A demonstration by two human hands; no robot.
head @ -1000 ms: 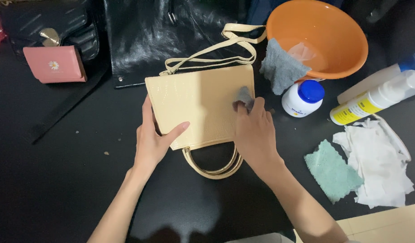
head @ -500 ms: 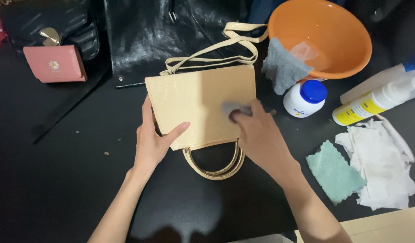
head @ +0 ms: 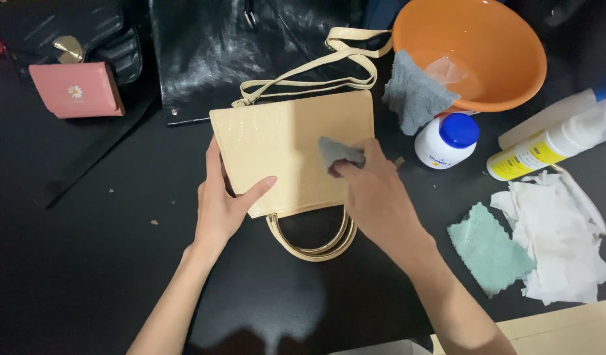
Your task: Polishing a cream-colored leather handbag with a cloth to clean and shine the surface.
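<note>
A cream handbag [head: 283, 141] lies flat on the black table, its two round handles toward me and its long strap [head: 316, 66] trailing away. My left hand [head: 224, 200] grips the bag's left edge, thumb on its front. My right hand [head: 375, 197] presses a small grey cloth [head: 336, 152] onto the bag's front, right of centre.
An orange bowl [head: 474, 52] with a grey cloth [head: 413, 95] over its rim stands at the back right. Beside it are a white jar with blue lid [head: 447, 141], spray bottles [head: 553, 141], a teal cloth [head: 487, 250] and white wipes [head: 559, 236]. A pink wallet [head: 76, 89] and black bags [head: 217, 46] lie behind.
My right hand has slid the grey cloth leftward and down across the bag's front, from near its right top corner toward the middle. My left hand has stayed put.
</note>
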